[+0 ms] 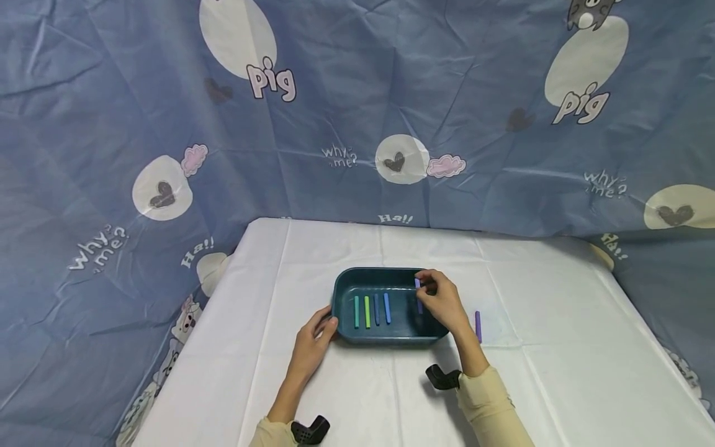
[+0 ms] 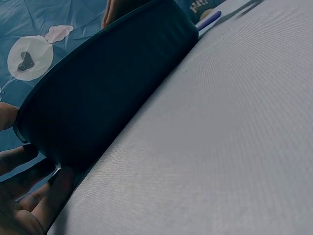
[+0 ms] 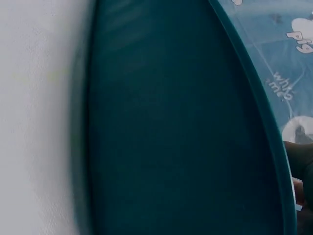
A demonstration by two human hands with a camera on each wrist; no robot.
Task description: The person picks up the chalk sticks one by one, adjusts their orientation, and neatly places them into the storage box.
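A dark teal tray (image 1: 402,341) sits on the white-covered table. Several slim chalk-like sticks stand in a row in its left half, among them a green one (image 1: 356,312), a yellow-green one (image 1: 367,312) and a bright blue one (image 1: 387,308). My left hand (image 1: 310,344) holds the tray's left end, its fingers against the outer wall in the left wrist view. Over the tray's right part, my right hand (image 1: 444,303) pinches a violet-blue stick (image 1: 418,284) between thumb and fingers. Its lower end reaches toward the tray floor; whether it touches cannot be told.
A purple stick (image 1: 478,327) lies on the white cloth (image 1: 558,323) just right of the tray. Behind the table hangs a blue printed curtain (image 1: 335,112), which also runs down the left side. Black cameras (image 1: 443,377) are strapped to both wrists.
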